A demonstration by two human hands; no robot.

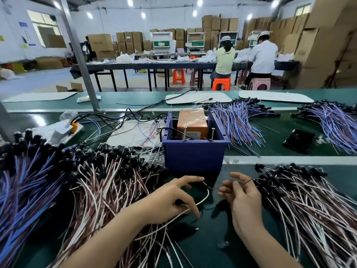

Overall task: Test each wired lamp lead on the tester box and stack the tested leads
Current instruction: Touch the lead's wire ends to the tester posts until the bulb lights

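forearms come in from the bottom edge, both hands busy on one lead (205, 198). left hand (173, 200) has its thumb and lower fingers curled round the white wire, index finger stuck out forward. right hand (242, 198) pinches the thin brown wire up by its fingertips, other fingers loosely bent. the lead hangs in a loop between the two hands, over the green belt (212, 256).

straight ahead of the fingertips, pretty close, sits the tester box (193, 155): a blue bin with an orange block (192, 120) inside and two screws sticking up at its near edge.

left of the left hand, running under the forearm, is a big heap of brown-and-white leads (108, 182) with black lamp ends, and further left a blue-wired heap (23, 194). right of the right hand lies another brown-and-white stack (309, 196). beyond that hand there's a black phone (298, 141) and more blue leads (237, 120).
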